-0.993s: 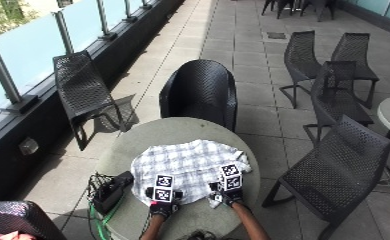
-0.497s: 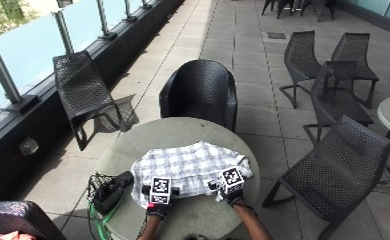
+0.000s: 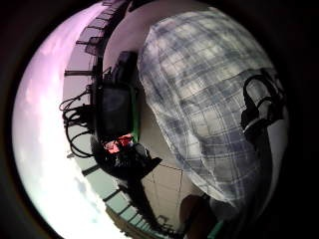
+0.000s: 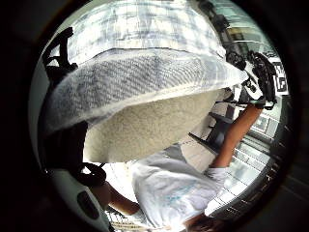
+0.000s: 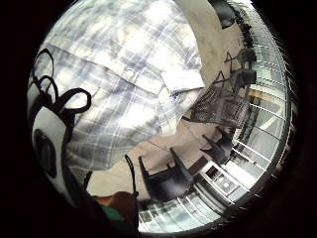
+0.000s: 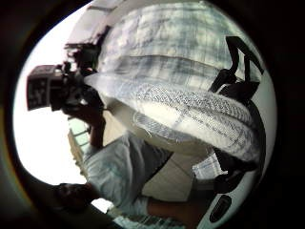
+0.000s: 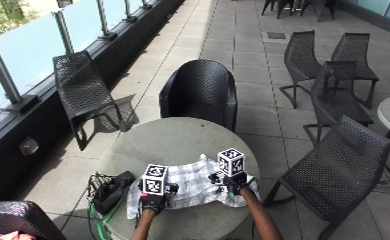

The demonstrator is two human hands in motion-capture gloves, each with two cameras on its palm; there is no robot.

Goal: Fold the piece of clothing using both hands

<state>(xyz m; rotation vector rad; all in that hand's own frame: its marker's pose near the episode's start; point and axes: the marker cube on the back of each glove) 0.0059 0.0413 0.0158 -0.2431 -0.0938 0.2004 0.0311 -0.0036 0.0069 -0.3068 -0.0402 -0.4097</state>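
A white and grey checked shirt (image 7: pixel 192 185) lies on the round grey table (image 7: pixel 175 140), near the person's side. My left hand (image 7: pixel 153 201) pinches the shirt's left part. My right hand (image 7: pixel 233 183) grips its right part, a little farther across the table. In the left thumb side palm view a raised edge of the shirt (image 4: pixel 145 82) hangs above the tabletop, with the right hand (image 4: pixel 263 79) beyond it. The right thumb side palm view shows the same lifted fold (image 6: pixel 181 100) and the left hand (image 6: pixel 71 95).
A black device with cables (image 7: pixel 112 190) sits at the table's left edge, close to my left hand. Black chairs stand behind the table (image 7: pixel 198 92), to its right (image 7: pixel 335 170) and to its left (image 7: pixel 82 92). A glass railing runs along the left.
Both hands have moved away from the person across the table, carrying the shirt's near edge with them. The shirt now covers less of the table.
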